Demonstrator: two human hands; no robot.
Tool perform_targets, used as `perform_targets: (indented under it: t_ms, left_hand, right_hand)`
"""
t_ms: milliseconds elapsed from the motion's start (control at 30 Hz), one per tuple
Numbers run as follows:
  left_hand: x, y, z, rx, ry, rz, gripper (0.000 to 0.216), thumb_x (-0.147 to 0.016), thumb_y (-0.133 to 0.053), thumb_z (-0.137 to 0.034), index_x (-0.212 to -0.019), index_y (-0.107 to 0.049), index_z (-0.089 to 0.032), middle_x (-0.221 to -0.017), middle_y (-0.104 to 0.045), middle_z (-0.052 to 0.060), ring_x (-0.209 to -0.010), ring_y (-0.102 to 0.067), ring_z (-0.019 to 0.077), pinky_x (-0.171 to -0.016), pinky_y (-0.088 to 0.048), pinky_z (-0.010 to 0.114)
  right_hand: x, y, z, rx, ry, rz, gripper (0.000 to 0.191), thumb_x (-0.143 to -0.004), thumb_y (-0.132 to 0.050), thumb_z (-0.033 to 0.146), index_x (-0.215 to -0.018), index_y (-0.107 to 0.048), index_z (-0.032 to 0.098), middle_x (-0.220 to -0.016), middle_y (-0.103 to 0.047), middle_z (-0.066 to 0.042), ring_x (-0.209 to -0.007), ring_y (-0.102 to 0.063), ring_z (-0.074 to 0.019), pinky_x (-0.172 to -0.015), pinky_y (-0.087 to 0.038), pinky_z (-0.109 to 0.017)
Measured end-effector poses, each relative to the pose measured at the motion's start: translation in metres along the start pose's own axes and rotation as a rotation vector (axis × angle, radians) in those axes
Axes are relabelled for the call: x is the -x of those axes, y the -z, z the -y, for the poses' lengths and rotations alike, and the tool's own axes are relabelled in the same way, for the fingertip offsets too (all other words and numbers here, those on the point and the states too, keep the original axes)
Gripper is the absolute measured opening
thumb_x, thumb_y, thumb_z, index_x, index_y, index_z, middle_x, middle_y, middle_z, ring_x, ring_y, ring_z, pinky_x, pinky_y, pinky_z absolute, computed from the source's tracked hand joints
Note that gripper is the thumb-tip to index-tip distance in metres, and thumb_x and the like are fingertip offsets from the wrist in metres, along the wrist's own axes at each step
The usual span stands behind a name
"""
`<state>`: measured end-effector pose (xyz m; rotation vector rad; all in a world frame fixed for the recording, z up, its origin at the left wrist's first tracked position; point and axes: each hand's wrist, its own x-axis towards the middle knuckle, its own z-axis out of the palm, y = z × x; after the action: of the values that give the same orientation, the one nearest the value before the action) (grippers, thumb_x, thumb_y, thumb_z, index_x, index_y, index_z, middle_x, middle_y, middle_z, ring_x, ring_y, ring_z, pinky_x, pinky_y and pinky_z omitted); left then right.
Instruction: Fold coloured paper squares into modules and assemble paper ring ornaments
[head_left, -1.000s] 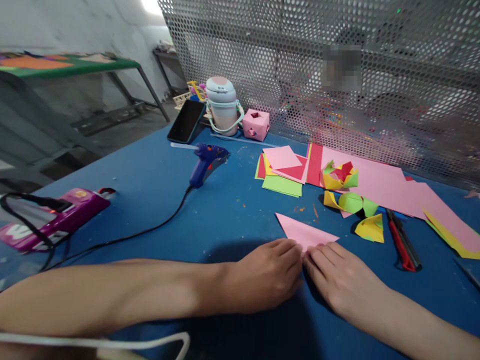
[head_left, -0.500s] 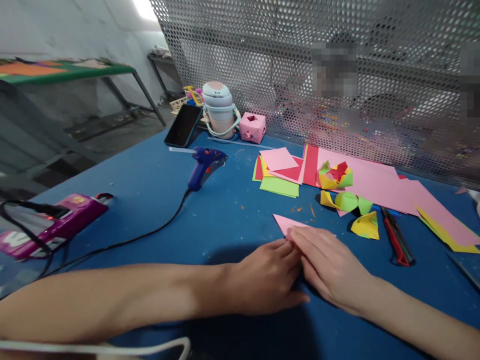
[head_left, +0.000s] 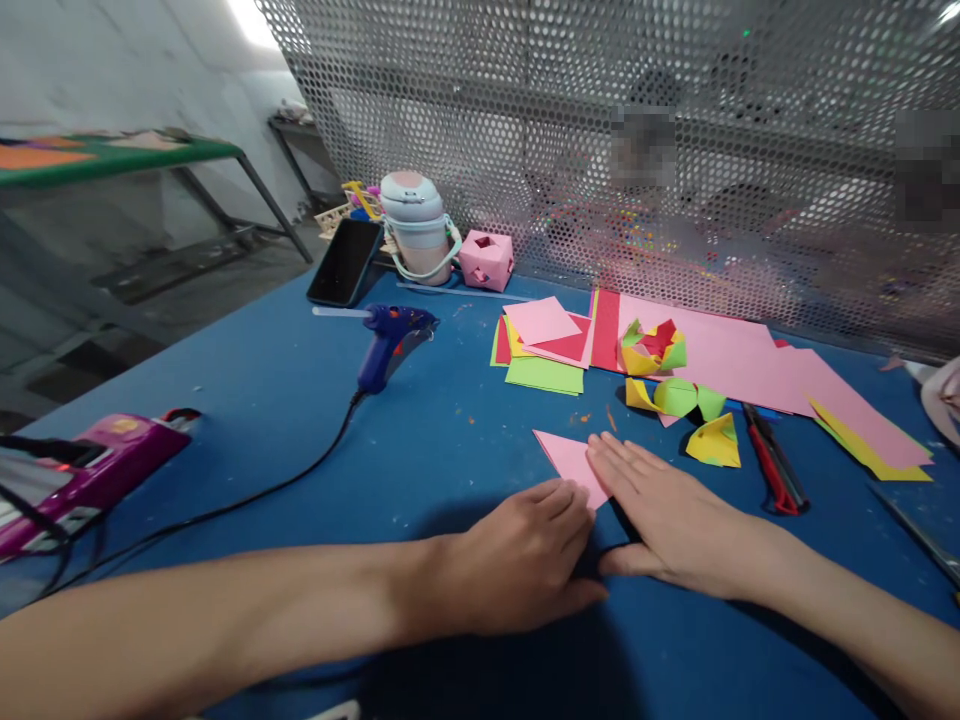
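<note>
A folded pink paper, triangular where it shows, lies on the blue table. My left hand has its fingers curled and pressed together on the near corner of the paper; its thumb sticks out to the right. Stretched flat, the fingers of my right hand rest over the paper's right part and hide it, with the thumb spread apart. Just beyond lie a stack of pink, red, yellow and green paper squares and a yellow folded piece.
On the left are a blue glue gun, its black cord and a purple power strip. A phone, bottle and pink paper cube stand behind. A red-and-black cutter lies right, before a perforated metal screen.
My right hand has slid right, away from my left fingers, and spread flat, baring more of the pink paper. My left hand stays on the near corner. The view has shifted slightly.
</note>
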<state>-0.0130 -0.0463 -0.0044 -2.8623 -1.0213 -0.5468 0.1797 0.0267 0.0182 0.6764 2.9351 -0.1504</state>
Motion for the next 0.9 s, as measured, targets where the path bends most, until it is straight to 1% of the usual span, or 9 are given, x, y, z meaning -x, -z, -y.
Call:
perform_targets:
  t_ms: [100, 200, 267, 367, 467, 567, 700, 800, 900]
  left_hand:
    - [0.001, 0.002, 0.001, 0.008, -0.003, 0.004, 0.038, -0.087, -0.044, -0.041, -0.087, -0.06, -0.007, -0.087, -0.063, 0.014, -0.09, -0.056, 0.0254, -0.08, -0.046, 0.036]
    - [-0.001, 0.003, 0.004, 0.025, 0.022, 0.025, 0.037, -0.089, -0.041, -0.041, -0.086, -0.059, -0.008, -0.084, -0.062, 0.012, -0.085, -0.056, 0.0235, -0.076, -0.046, 0.034]
    - [-0.004, 0.002, 0.008, 0.041, 0.038, 0.044, 0.035, -0.091, -0.038, -0.038, -0.085, -0.059, -0.01, -0.08, -0.06, 0.009, -0.08, -0.055, 0.0211, -0.073, -0.046, 0.033]
    - [-0.009, 0.0, 0.016, 0.078, 0.078, 0.076, 0.03, -0.093, -0.034, -0.026, -0.082, -0.058, -0.013, -0.076, -0.057, 0.005, -0.072, -0.053, 0.0166, -0.069, -0.044, 0.029]
    - [-0.013, -0.002, 0.022, 0.138, 0.124, 0.114, 0.028, -0.093, -0.034, -0.019, -0.077, -0.057, -0.014, -0.078, -0.056, 0.005, -0.071, -0.05, 0.0141, -0.067, -0.044, 0.026]
    - [-0.016, -0.002, 0.025, 0.189, 0.133, 0.071, 0.023, -0.09, -0.038, -0.017, -0.077, -0.057, -0.013, -0.092, -0.057, 0.009, -0.087, -0.053, 0.0173, -0.076, -0.047, 0.029]
    - [-0.017, -0.004, 0.026, 0.205, 0.031, -0.014, 0.015, -0.086, -0.041, -0.011, -0.092, -0.056, -0.011, -0.117, -0.053, 0.015, -0.117, -0.044, 0.0209, -0.099, -0.039, 0.037]
    - [-0.015, -0.005, 0.025, 0.098, -0.004, 0.031, 0.016, -0.085, -0.046, -0.015, -0.097, -0.055, -0.011, -0.122, -0.052, 0.018, -0.122, -0.042, 0.0244, -0.103, -0.035, 0.04]
    - [-0.011, -0.005, 0.022, -0.049, 0.077, 0.057, 0.02, -0.087, -0.043, -0.018, -0.104, -0.052, -0.011, -0.122, -0.053, 0.019, -0.117, -0.048, 0.027, -0.1, -0.038, 0.043]
  right_hand:
    - [0.01, -0.008, -0.004, 0.266, -0.031, -0.133, 0.091, -0.073, -0.045, 0.071, -0.123, -0.05, -0.005, -0.128, -0.047, -0.03, -0.12, -0.045, -0.0351, -0.1, -0.033, -0.048]
    - [0.013, -0.011, -0.002, 0.513, -0.097, -0.18, 0.09, -0.068, -0.046, 0.075, -0.102, -0.064, -0.006, -0.105, -0.063, -0.03, -0.102, -0.058, -0.037, -0.099, -0.031, -0.05]
    - [0.013, -0.006, -0.001, 0.59, -0.14, -0.167, 0.085, -0.066, -0.049, 0.076, -0.091, -0.07, -0.004, -0.092, -0.068, -0.028, -0.092, -0.062, -0.0366, -0.1, -0.029, -0.05]
    - [0.013, 0.006, 0.003, 0.58, -0.21, -0.153, 0.075, -0.068, -0.053, 0.071, -0.076, -0.072, 0.0, -0.079, -0.069, -0.026, -0.081, -0.065, -0.0349, -0.098, -0.031, -0.052]
    - [0.012, 0.011, 0.01, 0.507, -0.225, -0.262, 0.068, -0.074, -0.055, 0.063, -0.086, -0.07, -0.002, -0.088, -0.068, -0.028, -0.086, -0.063, -0.0351, -0.095, -0.035, -0.052]
    - [0.008, 0.004, 0.019, 0.37, -0.102, -0.394, 0.063, -0.079, -0.055, 0.055, -0.106, -0.063, -0.002, -0.11, -0.063, -0.026, -0.104, -0.058, -0.0343, -0.095, -0.038, -0.049]
    - [0.002, -0.014, 0.024, 0.218, -0.025, -0.329, 0.07, -0.076, -0.058, 0.054, -0.118, -0.054, -0.002, -0.121, -0.055, -0.026, -0.112, -0.053, -0.0348, -0.091, -0.044, -0.048]
    - [0.001, -0.021, 0.022, 0.225, -0.046, -0.278, 0.077, -0.073, -0.06, 0.056, -0.119, -0.053, -0.005, -0.122, -0.053, -0.029, -0.113, -0.051, -0.038, -0.09, -0.045, -0.049]
    - [0.001, -0.021, 0.021, 0.279, -0.057, -0.26, 0.077, -0.073, -0.058, 0.06, -0.117, -0.056, -0.004, -0.12, -0.055, -0.028, -0.111, -0.053, -0.0382, -0.089, -0.046, -0.048]
